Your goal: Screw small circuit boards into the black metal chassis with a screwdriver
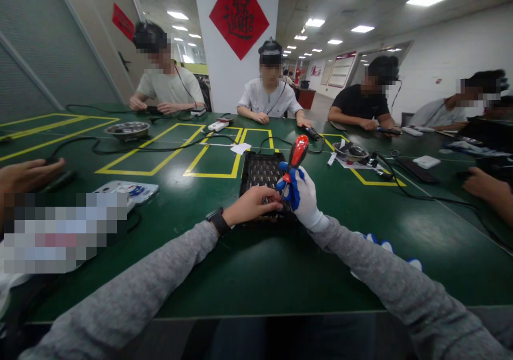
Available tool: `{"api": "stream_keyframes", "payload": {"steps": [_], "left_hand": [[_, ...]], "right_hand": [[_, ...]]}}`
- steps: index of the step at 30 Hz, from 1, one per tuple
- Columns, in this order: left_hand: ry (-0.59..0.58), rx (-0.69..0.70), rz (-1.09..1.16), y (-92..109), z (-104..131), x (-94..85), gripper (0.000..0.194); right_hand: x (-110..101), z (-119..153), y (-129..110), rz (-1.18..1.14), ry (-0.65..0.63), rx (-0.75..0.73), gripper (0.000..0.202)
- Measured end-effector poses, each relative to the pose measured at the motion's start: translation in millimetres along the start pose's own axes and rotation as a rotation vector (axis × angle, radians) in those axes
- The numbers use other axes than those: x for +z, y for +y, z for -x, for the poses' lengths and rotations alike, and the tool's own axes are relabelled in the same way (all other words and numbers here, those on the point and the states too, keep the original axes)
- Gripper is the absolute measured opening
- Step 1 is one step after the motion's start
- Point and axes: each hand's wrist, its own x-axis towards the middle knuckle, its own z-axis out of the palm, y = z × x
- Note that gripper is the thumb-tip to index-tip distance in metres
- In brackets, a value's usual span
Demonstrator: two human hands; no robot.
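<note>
My right hand (303, 195), in a white glove with blue-coated fingers, is closed round a screwdriver (298, 153) with a red and black handle. The screwdriver stands tilted, handle up, its shaft pointing down toward my left fingertips. My left hand (253, 204) is bare, with a dark watch (218, 222) on the wrist. Its thumb and fingers are pinched together near the shaft's lower end; what they hold is too small to make out. Beneath both hands lies a black tray-like case (262, 165) with rows of small shiny pieces. My hands hide its near right part.
A white-and-blue glove (387, 247) lies beyond my right forearm. Metal bowls stand at left (127, 130) and right (351, 151). Black cables (160, 149) cross the green table (192, 290), marked with yellow tape. Several people sit around it; a co-worker's hand (34, 172) is at left.
</note>
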Motion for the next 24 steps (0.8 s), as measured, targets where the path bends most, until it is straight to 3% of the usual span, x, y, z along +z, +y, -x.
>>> {"api": "stream_keyframes", "payload": {"steps": [5, 11, 13, 16, 19, 21, 22, 24], "left_hand": [[-0.021, 0.039, -0.068, 14.4, -5.3, -13.8, 0.031], [0.087, -0.022, 0.121, 41.0, -26.9, -32.5, 0.042], [0.206, -0.085, 0.163, 39.5, -30.9, -35.0, 0.047], [0.499, -0.125, 0.069, 20.7, -24.6, -42.9, 0.046], [0.711, -0.306, -0.025, -15.4, -1.4, -53.1, 0.045], [0.708, -0.533, -0.061, -43.0, 18.8, -56.0, 0.044], [0.652, -0.654, -0.084, -55.7, 28.2, -55.9, 0.044], [0.525, -0.795, -0.167, -76.0, 43.2, -54.6, 0.044]], "right_hand": [[0.7, -2.4, -8.0, 0.016, 0.000, -0.070, 0.034], [21.9, -30.5, -38.7, 0.081, 0.012, -0.180, 0.030], [27.8, -41.5, -49.5, 0.168, -0.020, -0.144, 0.033], [20.7, -52.4, -60.5, 0.443, -0.066, -0.085, 0.042], [-6.9, -53.4, -56.7, 1.022, -0.050, -0.045, 0.053], [-27.8, -50.6, -44.4, 1.478, -0.177, 0.145, 0.058], [-36.4, -49.3, -36.3, 1.657, -0.240, 0.236, 0.059], [-46.9, -48.4, -19.1, 1.732, -0.289, 0.312, 0.061]]}}
